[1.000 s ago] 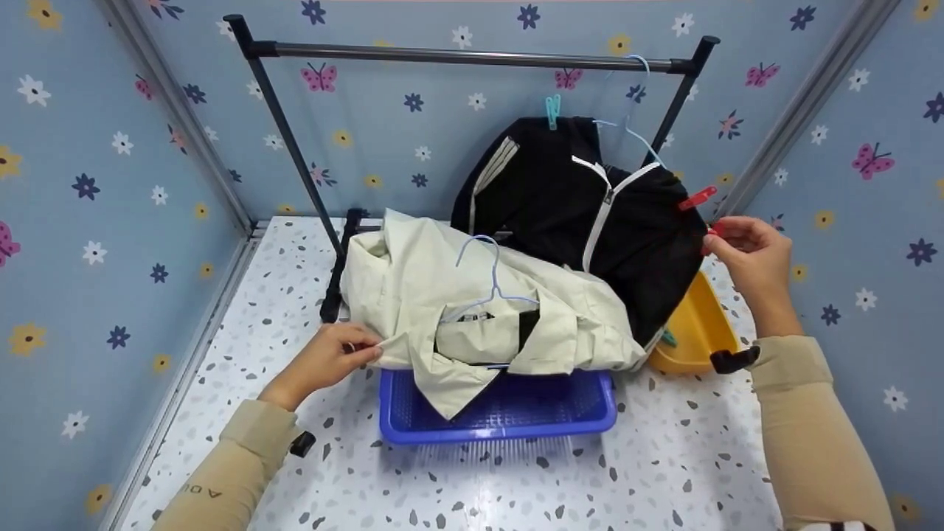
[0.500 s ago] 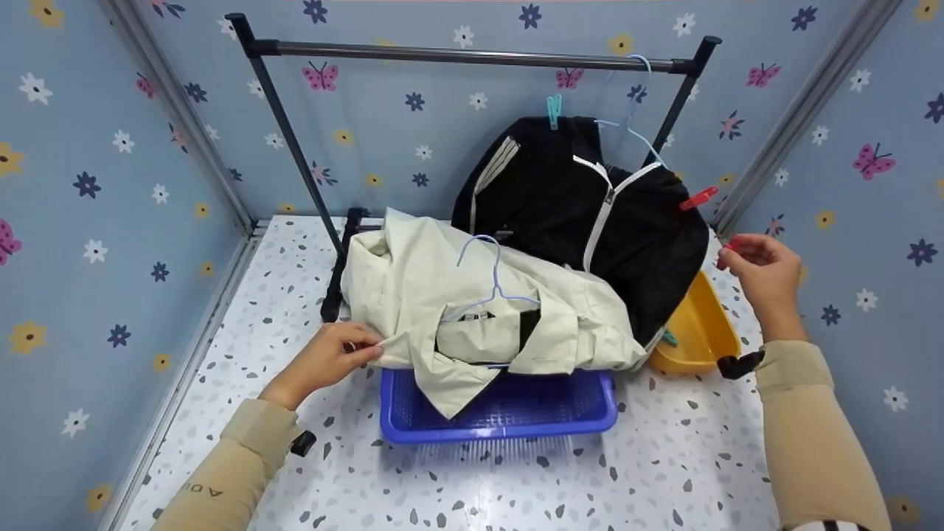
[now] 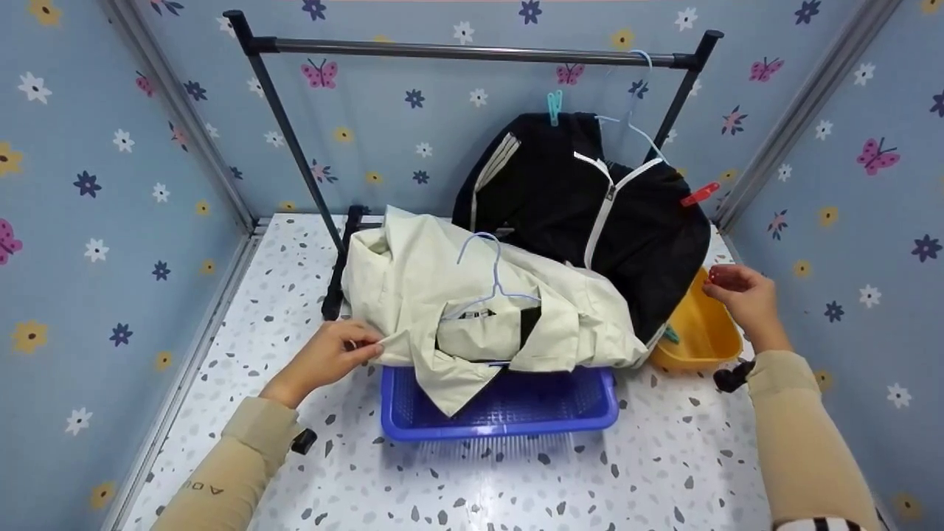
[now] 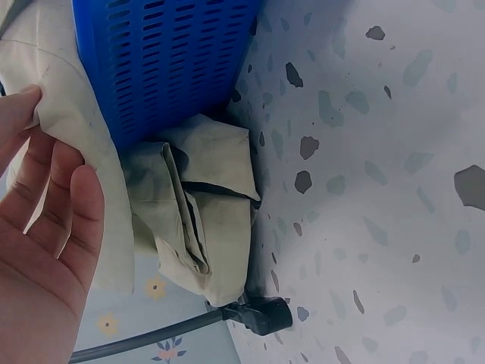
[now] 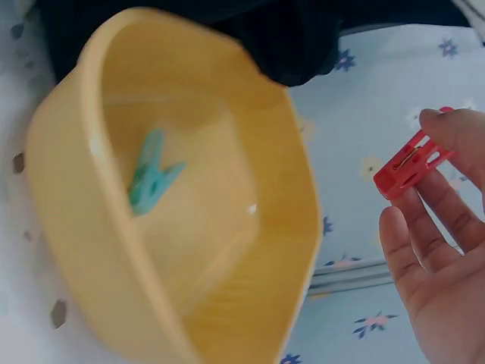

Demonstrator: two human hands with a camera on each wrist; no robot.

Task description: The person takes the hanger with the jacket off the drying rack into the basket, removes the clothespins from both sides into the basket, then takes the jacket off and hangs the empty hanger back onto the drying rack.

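Observation:
My left hand (image 3: 328, 361) pinches the edge of a pale cream jacket (image 3: 420, 273) between thumb and fingers. That jacket lies draped over a blue basket (image 3: 501, 428), with a light blue hanger (image 3: 496, 273) at its collar. My right hand (image 3: 748, 302) pinches a red clothespin (image 5: 413, 163) above the rim of a yellow bin (image 3: 734, 354). Inside the bin rests a teal clothespin (image 5: 153, 178). A black jacket (image 3: 538, 184) hangs at the right end of the rack, a teal clothespin (image 3: 554, 108) on one shoulder and a red clothespin (image 3: 700, 195) on the other.
A dark metal clothes rack (image 3: 442, 51) stands behind the clothes, its left foot (image 4: 261, 312) on the floor. Flower-patterned walls (image 3: 96, 184) enclose three sides. Speckled floor (image 3: 472, 494) spreads in front of the basket.
My right hand has drawn away from the black jacket's shoulder and moved down over the yellow bin, carrying the red clothespin. The left hand stays in place on the cream jacket.

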